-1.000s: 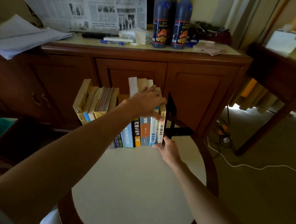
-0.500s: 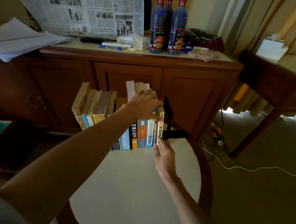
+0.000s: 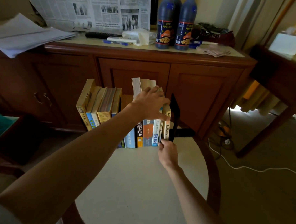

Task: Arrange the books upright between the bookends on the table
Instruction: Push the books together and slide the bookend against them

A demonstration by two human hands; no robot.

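Upper centre, two dark plastic sauce bottles [image 3: 174, 24] carry labels reading "KICAP PEKAT MANIS". Mid-frame, a black book spine [image 3: 139, 134] shows "西藏生死书"; at left, a yellowed paperback spine [image 3: 83, 116] reads "小故事".

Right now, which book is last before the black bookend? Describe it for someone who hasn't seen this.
On the round table, a row of books stands upright and ends at the black bookend. The one against it is the cream book, under the left hand; its neighbour's spine is white and blue.
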